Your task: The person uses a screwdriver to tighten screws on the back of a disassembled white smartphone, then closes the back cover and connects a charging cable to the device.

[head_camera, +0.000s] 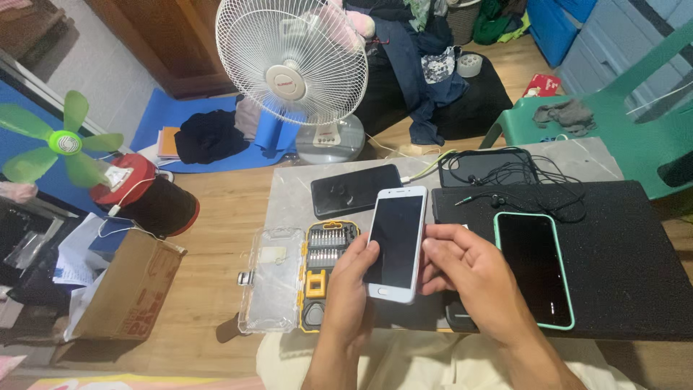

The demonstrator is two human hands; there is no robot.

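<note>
A white smartphone (396, 242) with a dark screen is held upright over the low table, gripped from both sides. My left hand (348, 289) wraps its lower left edge. My right hand (469, 274) holds its right edge with the thumb on the rim. Just left of it lies an open yellow and black screwdriver bit set (325, 263) with its clear lid (273, 278) folded out. To the right a phone in a mint green case (534, 267) lies face up on a black foam mat (621, 260).
A black phone (354, 189) and a dark case (487, 167) with tangled black earphones (534, 189) lie at the grey tabletop's (289, 202) back. A white standing fan (292, 68), a small green fan (61, 144), a cardboard box (130, 289) and a green plastic chair (613, 123) surround it.
</note>
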